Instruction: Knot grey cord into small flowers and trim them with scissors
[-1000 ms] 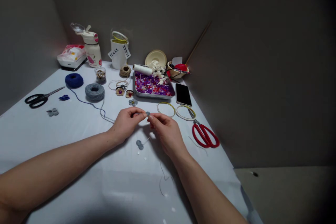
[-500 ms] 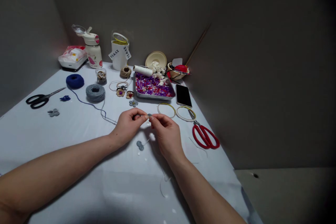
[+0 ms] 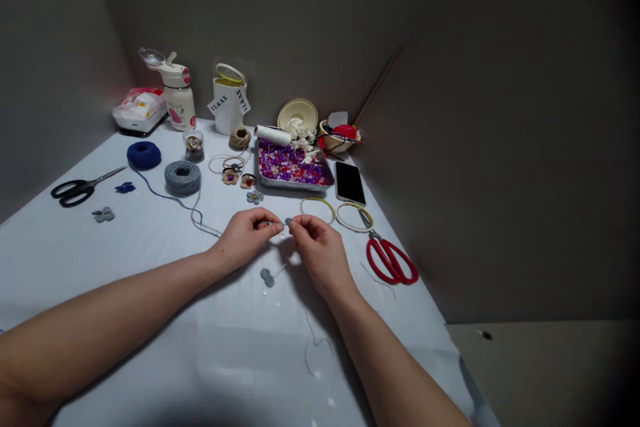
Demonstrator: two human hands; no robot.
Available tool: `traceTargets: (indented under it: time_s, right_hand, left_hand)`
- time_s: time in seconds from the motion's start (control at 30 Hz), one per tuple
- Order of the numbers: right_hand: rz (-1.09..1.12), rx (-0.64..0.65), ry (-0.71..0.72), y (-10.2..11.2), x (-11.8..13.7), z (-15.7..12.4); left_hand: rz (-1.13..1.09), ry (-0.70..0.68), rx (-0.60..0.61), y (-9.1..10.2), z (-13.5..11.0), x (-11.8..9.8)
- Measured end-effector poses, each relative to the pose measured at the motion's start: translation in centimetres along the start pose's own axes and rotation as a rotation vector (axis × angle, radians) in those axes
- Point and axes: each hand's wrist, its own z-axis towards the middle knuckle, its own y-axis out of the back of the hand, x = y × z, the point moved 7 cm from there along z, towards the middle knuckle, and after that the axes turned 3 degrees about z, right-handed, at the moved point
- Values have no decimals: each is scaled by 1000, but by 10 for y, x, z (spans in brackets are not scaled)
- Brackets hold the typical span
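Observation:
My right hand (image 3: 320,247) pinches a small grey crocheted piece (image 3: 289,221) between thumb and fingertips. Facing it, my left hand (image 3: 247,233) is closed on a thin strand of grey yarn (image 3: 210,230), which runs back under the wrist towards the grey yarn ball (image 3: 183,177). A short thin line spans the gap between my fingertips and the piece; whether a hook lies in the left fingers is hidden. Below the hands, another grey crocheted piece (image 3: 267,277) lies on the table with a pale thread tail.
Red-handled scissors (image 3: 393,260), two hoops (image 3: 354,217) and a phone (image 3: 350,182) lie to the right. Behind stands a bead tray (image 3: 295,185) with a white thread spool (image 3: 273,135). Black scissors (image 3: 80,190), a blue yarn ball (image 3: 144,155) and a bottle (image 3: 180,103) are at left.
My fingertips have drawn slightly apart, the right hand shifting a little right with the grey piece. A short stretch of strand now shows between them.

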Motion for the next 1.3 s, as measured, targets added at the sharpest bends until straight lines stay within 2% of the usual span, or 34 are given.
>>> traceTargets:
  time_s: [0.27, 0.43, 0.6, 0.87, 1.1, 1.3]
  right_hand:
    - [-173, 113, 66, 0, 4, 2]
    - [-273, 199, 56, 0, 9, 1]
    - [-355, 250, 40, 0, 11, 0]
    - [-453, 332, 7, -1, 9, -1]
    - [-555, 413, 49, -4, 8, -3]
    - [-561, 447, 77, -5, 9, -5]
  left_hand:
    - [246, -98, 0, 4, 1, -8]
    - [380, -166, 62, 2, 1, -12]
    - [410, -146, 133, -2, 2, -9]
    - [445, -121, 180, -5, 2, -5]
    - [472, -84, 226, -8, 1, -4]
    - [475, -133, 243, -10, -1, -7]
